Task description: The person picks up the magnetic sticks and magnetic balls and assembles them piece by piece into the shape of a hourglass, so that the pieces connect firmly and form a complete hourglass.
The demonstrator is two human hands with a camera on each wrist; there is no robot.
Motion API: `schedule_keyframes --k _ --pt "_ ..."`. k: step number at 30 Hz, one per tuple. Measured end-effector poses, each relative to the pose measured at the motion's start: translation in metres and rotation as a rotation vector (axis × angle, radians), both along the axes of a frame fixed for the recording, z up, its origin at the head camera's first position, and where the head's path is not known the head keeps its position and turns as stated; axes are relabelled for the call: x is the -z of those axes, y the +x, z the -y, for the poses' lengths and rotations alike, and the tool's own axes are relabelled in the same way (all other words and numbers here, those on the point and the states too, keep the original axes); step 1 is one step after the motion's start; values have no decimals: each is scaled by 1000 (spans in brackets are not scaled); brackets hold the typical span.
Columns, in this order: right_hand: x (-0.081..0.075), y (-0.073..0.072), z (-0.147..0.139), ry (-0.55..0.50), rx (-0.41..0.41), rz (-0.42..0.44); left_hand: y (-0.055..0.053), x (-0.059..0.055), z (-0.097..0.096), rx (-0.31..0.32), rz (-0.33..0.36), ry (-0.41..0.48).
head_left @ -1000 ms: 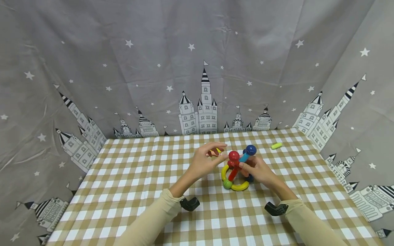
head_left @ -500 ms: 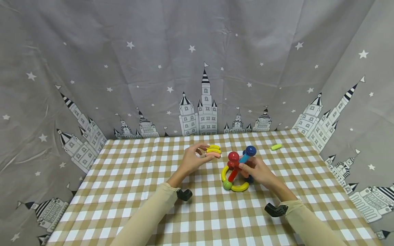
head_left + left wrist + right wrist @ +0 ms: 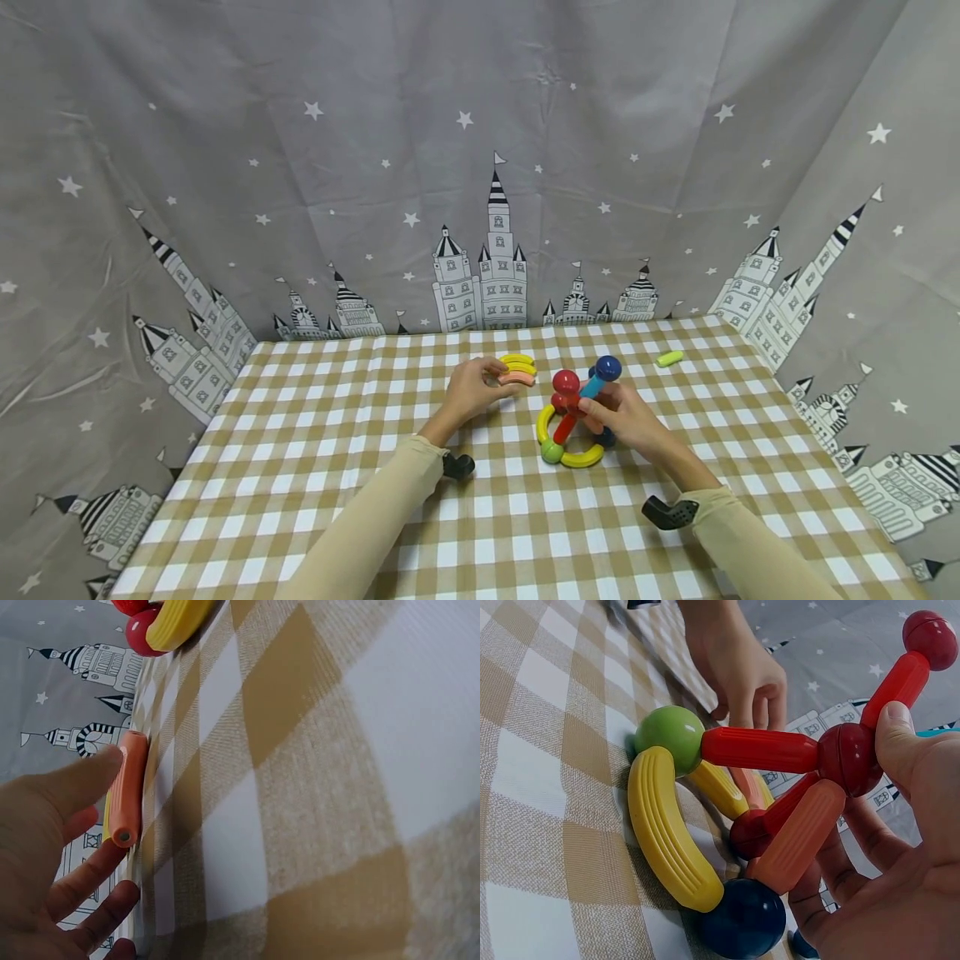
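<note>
My right hand (image 3: 630, 417) holds a magnetic stick-and-ball structure near its upper part, thumb against a red ball (image 3: 849, 759). Red sticks and an orange stick (image 3: 802, 836) meet at that ball. Curved yellow sticks (image 3: 667, 825), a green ball (image 3: 552, 451) and a dark blue ball (image 3: 742, 919) form the base. A light blue stick (image 3: 592, 387) topped by a blue ball (image 3: 607, 367) leans up right. My left hand (image 3: 472, 387) is beside a curved orange stick (image 3: 132, 787), thumb overlapping it, fingers loosely bent. Two curved yellow sticks (image 3: 517, 363) lie just behind.
A short lime-green stick (image 3: 670, 357) lies at the back right of the checked tablecloth (image 3: 315, 433). A grey curtain (image 3: 360, 167) printed with castles and stars hangs behind and along both sides.
My left hand has moved left from beside the structure to the loose curved sticks, its fingers now drawn closer to them. My right hand keeps its hold and the structure stays put.
</note>
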State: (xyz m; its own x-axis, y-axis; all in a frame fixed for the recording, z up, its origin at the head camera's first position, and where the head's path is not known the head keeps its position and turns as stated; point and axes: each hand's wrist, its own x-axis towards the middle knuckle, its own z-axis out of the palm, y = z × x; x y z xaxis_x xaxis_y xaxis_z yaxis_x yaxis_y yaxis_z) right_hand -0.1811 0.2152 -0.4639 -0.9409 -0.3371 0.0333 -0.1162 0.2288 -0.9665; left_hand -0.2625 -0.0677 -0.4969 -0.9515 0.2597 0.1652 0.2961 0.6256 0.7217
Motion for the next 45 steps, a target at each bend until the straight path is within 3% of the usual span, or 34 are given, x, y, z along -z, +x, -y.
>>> schedule_keyframes --k 10,19,30,34,40,45 --pt "2 1 0 -21 -16 -7 2 2 -3 -6 -23 -94" --pt "-1 1 1 13 17 3 9 0 -1 58 -85 -59" --pt "-1 0 1 52 36 23 25 -10 7 88 31 -100" --pt "-2 1 -1 27 28 15 22 -16 2 131 40 -142" --pt "0 2 -2 23 36 15 13 -24 -12 257 -8 -227" --pt "0 1 0 32 27 8 9 -28 -19 250 30 -288"
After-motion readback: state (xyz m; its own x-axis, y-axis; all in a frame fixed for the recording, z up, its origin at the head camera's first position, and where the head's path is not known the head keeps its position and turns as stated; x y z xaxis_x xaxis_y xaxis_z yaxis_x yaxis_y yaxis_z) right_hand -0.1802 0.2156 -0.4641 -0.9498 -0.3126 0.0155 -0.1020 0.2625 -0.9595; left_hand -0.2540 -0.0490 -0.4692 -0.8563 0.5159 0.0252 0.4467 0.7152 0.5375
